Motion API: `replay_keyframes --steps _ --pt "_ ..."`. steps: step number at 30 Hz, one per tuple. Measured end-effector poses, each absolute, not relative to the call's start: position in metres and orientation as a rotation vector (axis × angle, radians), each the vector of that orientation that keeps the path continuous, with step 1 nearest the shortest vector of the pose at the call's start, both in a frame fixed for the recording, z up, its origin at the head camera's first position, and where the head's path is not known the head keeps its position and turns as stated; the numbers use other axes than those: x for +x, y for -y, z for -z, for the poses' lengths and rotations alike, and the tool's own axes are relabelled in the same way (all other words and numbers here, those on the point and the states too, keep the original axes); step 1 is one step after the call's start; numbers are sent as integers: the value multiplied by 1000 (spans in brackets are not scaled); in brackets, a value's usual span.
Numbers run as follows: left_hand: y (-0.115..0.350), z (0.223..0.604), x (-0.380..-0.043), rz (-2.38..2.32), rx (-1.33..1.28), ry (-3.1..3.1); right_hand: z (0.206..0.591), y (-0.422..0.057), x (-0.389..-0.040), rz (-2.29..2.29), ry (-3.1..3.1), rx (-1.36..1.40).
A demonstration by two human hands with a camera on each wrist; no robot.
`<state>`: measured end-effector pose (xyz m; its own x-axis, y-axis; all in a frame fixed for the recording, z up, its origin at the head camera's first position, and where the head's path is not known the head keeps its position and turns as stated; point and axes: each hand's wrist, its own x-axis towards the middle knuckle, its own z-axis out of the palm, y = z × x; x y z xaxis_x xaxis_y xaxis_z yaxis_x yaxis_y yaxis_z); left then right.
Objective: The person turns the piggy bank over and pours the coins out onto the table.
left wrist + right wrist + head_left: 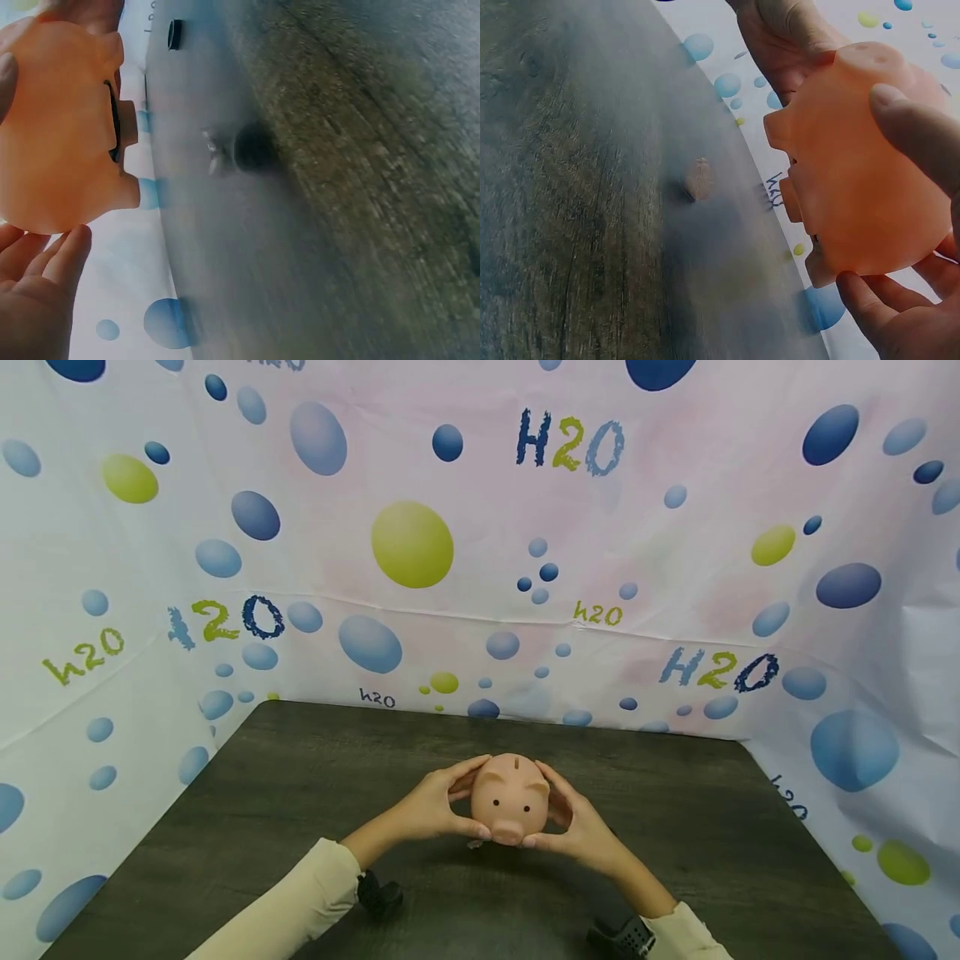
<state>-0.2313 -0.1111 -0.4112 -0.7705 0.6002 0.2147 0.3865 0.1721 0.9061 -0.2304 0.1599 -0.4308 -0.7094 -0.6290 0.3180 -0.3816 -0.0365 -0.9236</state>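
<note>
A pinkish-orange piggy bank (510, 797) is held up over the dark table, its snout toward me and a coin slot on top. My left hand (435, 802) grips its left side, thumb near the snout and fingers behind. My right hand (588, 835) grips the other side the same way. In the left wrist view, a dark curved edge (112, 120) shows on the belly between the stubby feet; whether it is a hole or a plug, I cannot tell. Both wrist views show the piggy bank (862, 165) apart from the tabletop.
On the dark table (337, 752) lie a small black piece (175, 34), a blurred dark round thing (253, 148) with a shiny bit (213, 153) beside it, and a small brownish piece (700, 180). A bubble-printed sheet (480, 668) stands behind and at both sides.
</note>
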Motion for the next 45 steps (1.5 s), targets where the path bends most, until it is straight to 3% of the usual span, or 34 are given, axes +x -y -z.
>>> replay_keyframes --steps 8,25,34,45 --pt "110 408 -235 -1683 914 -2191 425 -162 -233 1824 -2005 -966" --pt "98 403 -225 -1596 394 -2335 410 -156 -223 1794 -1668 -385" --pt "95 400 -222 -1533 257 -2314 414 -154 -220 1756 -1604 -254" --pt "94 395 -228 -1637 297 -2120 402 -159 -225 1743 -1624 -253"
